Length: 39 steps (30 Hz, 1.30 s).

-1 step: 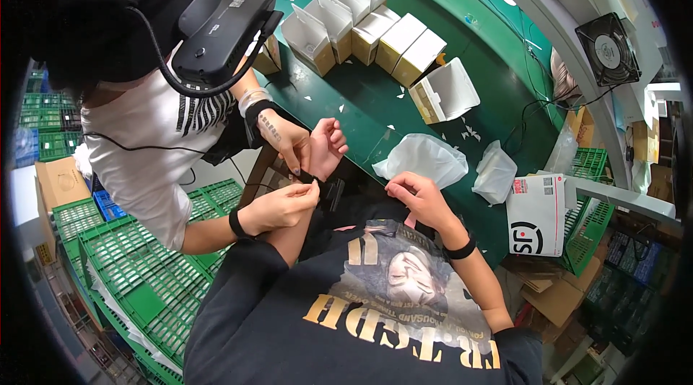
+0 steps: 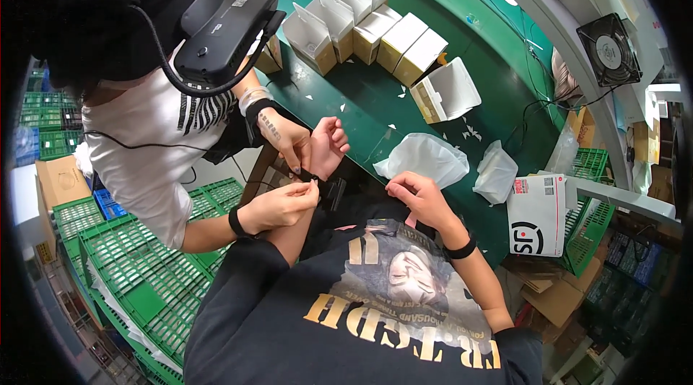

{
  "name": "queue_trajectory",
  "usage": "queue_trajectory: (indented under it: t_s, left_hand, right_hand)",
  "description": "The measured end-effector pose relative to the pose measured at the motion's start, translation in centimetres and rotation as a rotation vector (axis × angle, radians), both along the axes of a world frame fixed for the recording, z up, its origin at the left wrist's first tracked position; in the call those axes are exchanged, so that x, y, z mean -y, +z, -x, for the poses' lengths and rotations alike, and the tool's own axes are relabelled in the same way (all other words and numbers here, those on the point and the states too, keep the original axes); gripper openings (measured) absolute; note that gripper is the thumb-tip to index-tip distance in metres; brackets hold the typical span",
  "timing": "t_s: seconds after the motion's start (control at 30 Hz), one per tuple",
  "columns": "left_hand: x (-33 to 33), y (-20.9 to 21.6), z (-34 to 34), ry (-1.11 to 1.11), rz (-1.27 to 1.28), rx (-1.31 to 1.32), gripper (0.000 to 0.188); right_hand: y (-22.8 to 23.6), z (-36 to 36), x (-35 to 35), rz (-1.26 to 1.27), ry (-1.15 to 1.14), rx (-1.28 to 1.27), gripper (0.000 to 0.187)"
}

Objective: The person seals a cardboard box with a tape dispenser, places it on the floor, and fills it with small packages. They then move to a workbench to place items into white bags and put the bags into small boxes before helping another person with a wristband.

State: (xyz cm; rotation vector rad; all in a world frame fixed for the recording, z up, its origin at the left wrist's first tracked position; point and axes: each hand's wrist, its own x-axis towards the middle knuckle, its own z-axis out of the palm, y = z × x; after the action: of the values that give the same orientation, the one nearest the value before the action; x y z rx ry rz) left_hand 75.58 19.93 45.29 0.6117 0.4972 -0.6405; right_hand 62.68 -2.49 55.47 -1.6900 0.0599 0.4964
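Observation:
My left hand [image 2: 330, 145] is held palm up with loosely curled fingers and nothing in it. Around its wrist, another person's hands [image 2: 285, 201] pinch a black wrist strap [image 2: 309, 177]; their fingers hide part of it. My right hand [image 2: 422, 199] hovers at the table's near edge, fingers loosely bent and apart, holding nothing visible. A black wristband [image 2: 460, 249] circles my right wrist. Just beyond that hand lies a white plastic bag [image 2: 426, 159], with a second white bag [image 2: 495, 174] to its right.
Several white and tan cartons [image 2: 375, 31], some open, stand on the green table [image 2: 361, 121] among white scraps. The other person, wearing a black head-mounted device [image 2: 227, 38], stands close on my left. Green crates [image 2: 144, 262] are at lower left; a fan [image 2: 608, 50] hangs upper right.

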Motion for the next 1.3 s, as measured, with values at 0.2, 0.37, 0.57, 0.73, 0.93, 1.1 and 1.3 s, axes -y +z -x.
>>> queue_trajectory:
  t_s: [0.2,0.37,0.57,0.73,0.93,1.1,1.3]
  left_hand:
    - [1.0,1.6,-0.3,-0.018,0.029,-0.011,0.019]
    - [1.1,1.1,0.2,-0.059,0.033,-0.008,0.018]
    - [1.8,1.9,0.1,-0.071,0.04,-0.022,0.02]
    - [1.9,2.0,-0.4,-0.057,0.048,-0.036,0.024]
    - [2.2,2.0,-0.7,-0.081,0.055,0.01,0.026]
    - [2.4,1.8,-0.8,-0.088,0.046,0.01,0.025]
    - [2.5,2.3,-1.1,-0.095,0.031,0.025,0.026]
  right_hand:
    - [-0.2,0.1,-0.8,0.008,0.013,-0.014,0.017]
    - [-0.6,0.1,-1.1,0.01,0.036,0.037,0.017]
    - [-0.9,0.3,-1.0,0.01,0.035,0.009,0.016]
    - [-0.6,0.3,-0.8,0.012,0.035,-0.019,0.016]
    - [-0.8,0.4,-0.6,-0.012,0.02,-0.005,0.017]
    - [-0.6,0.4,-0.5,-0.015,0.005,-0.02,0.017]
    - [-0.9,0.6,-0.5,-0.023,-0.001,-0.013,0.017]
